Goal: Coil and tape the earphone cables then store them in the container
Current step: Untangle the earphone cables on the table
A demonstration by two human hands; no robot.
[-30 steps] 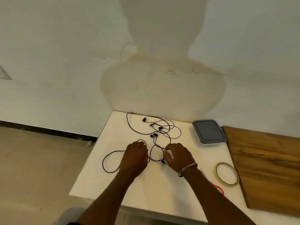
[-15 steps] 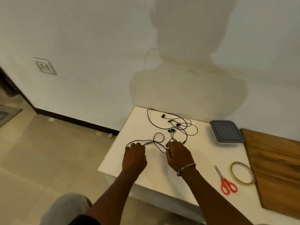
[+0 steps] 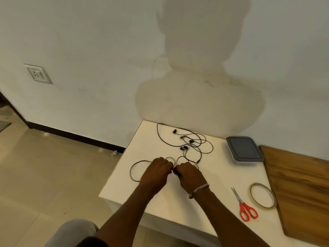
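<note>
Black earphone cables (image 3: 188, 139) lie tangled on the white table (image 3: 170, 200) near the wall. One cable (image 3: 132, 171) loops out to the left of my hands. My left hand (image 3: 156, 171) and my right hand (image 3: 189, 174) sit side by side on the table with fingers curled, each gripping this cable where small loops rise between them. A clear container with a grey lid (image 3: 243, 150), lid on, stands at the back right. A roll of clear tape (image 3: 263, 197) and red-handled scissors (image 3: 244, 206) lie to the right of my right arm.
A wooden board (image 3: 300, 189) covers the right end of the surface. The table's left edge drops to a tiled floor (image 3: 44, 175). A wall socket (image 3: 37, 73) sits low on the white wall behind.
My hands have come together, from apart to almost touching, gathering the cable into small loops between them. The camera view has also swung left, then closer.
</note>
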